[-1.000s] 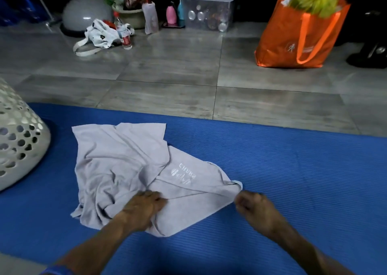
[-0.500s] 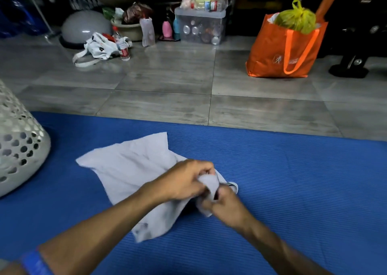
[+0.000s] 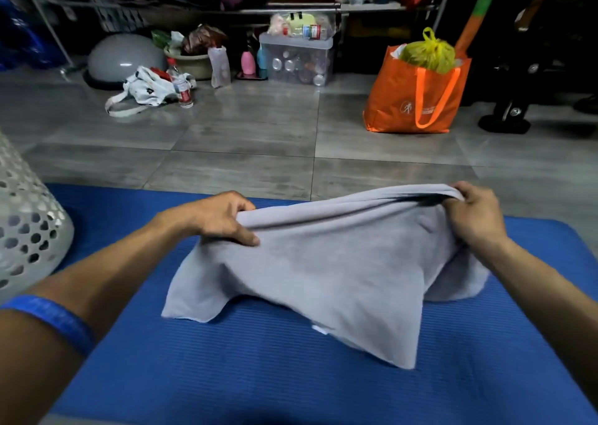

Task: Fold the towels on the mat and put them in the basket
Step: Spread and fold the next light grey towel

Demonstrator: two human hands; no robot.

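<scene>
A grey towel (image 3: 330, 269) hangs stretched between my two hands above the blue mat (image 3: 226, 376). My left hand (image 3: 223, 219) grips its top edge at the left end. At the right end my right hand (image 3: 475, 217) pinches the same edge. The towel's lower corners droop onto the mat. A white perforated basket (image 3: 29, 227) stands at the left edge of the mat, only partly in view.
Beyond the mat lies grey tiled floor. An orange bag (image 3: 414, 97) stands at the back right. A clear storage box (image 3: 296, 62), a water bottle (image 3: 181, 84), a white cloth bag (image 3: 145, 88) and a grey dome (image 3: 124, 57) line the back under a shelf.
The towel lay crumpled on the mat with my hands close together on it. Both hands have lifted it and moved apart, stretching its top edge.
</scene>
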